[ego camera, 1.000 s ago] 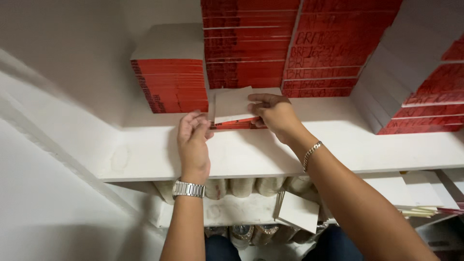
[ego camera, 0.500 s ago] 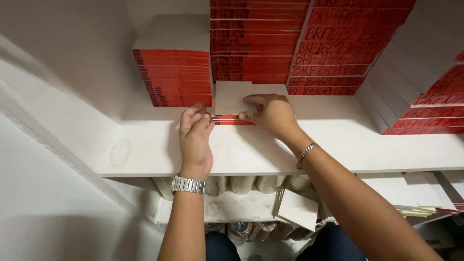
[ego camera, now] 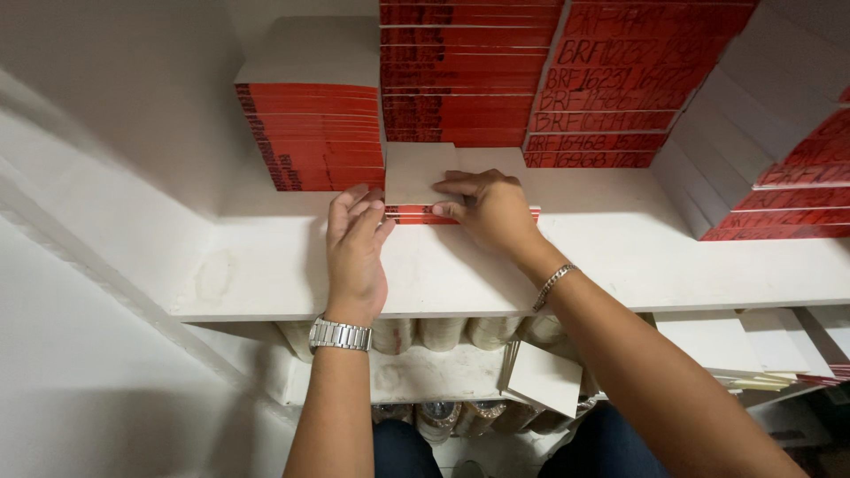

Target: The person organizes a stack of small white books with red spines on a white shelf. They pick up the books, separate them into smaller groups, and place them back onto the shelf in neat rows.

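I see my left hand (ego camera: 356,252) lying flat, fingertips against the thin red-edged booklets (ego camera: 423,181); my right hand (ego camera: 490,208) presses them from above, fingers spread.

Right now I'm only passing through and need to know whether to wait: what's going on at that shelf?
A person is working at a white shelf with both bare hands. The left hand lies flat against the left end of a short stack of flat white boxes with red edges. The right hand presses down on its top and front. Taller stacks of red-edged boxes stand behind it. Rolls of tape sit under the shelf.
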